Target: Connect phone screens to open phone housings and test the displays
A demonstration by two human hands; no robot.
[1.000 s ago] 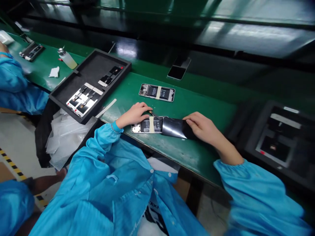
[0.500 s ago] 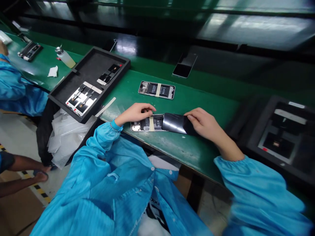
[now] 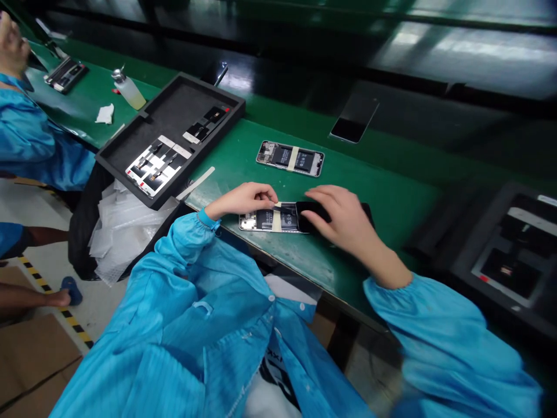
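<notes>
On the green bench before me lies an opened phone body [image 3: 263,220], its battery and circuit board exposed and a strip of pale tape across it. My left hand [image 3: 250,199] is at its upper edge, fingers curled and thumb against them. Whatever those fingertips pinch is too small to make out. A dark phone screen panel [image 3: 304,216] overlaps the right end of the body. My right hand [image 3: 343,220] spans the panel from above, thumb on the near side and fingers on the far side, hiding much of it.
Behind lies a second opened phone body [image 3: 290,158], with a dark phone screen [image 3: 354,119] farther back. A black foam tray [image 3: 167,101] of screen parts sits left, above clear plastic sleeves [image 3: 126,220]. Another tray [image 3: 461,255] stands right. A co-worker's sleeve [image 3: 35,139] shows far left.
My right hand has shifted left from the panel's far right end to grip across its middle. The panel now looks flatter and darker. My left hand stays at the phone body; the view has shifted slightly.
</notes>
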